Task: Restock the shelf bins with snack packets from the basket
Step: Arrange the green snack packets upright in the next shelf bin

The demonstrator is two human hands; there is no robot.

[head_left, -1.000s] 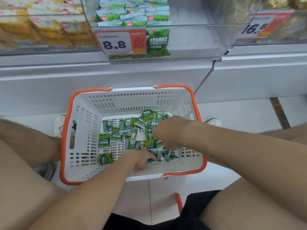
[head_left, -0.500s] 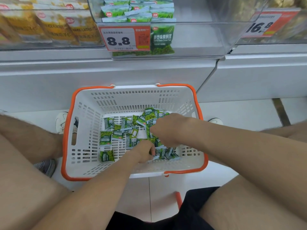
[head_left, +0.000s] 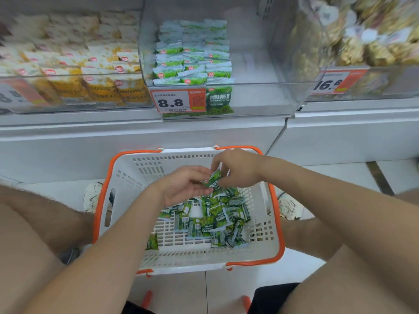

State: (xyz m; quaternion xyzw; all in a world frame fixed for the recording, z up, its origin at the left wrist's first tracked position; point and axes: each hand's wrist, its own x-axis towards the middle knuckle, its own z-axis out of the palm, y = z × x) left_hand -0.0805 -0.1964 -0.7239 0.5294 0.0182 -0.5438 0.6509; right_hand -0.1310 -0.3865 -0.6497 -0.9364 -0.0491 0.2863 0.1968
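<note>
- The step in hand looks like gathering: the left hand and the right hand are together above the far half of the basket, at the centre of the frame.
- Both are clamped on one small bunch of green pea packets. The right hand pinches its upper end from above. The left hand, palm turned up, has its thumb over and fingers under the lower end. I cannot tell how many packets the bunch holds.
- The white, orange-rimmed basket stands on the floor between the knees, at lower centre. A loose pile of the same packets lies on its bottom, mostly towards the right, so much restocking seems left.
- The likely target is the clear shelf bin at upper centre, behind the 8.8 price tag. Matching stacked packets fill its left part; its right part shows bare.
- The next move probably calls for:
  - passing the bunch into one hand;
  - lifting it up and forward over the bin's front wall;
  - laying it flat beside the stack, keeping clear of the yellow-packet bin at upper left.
</note>
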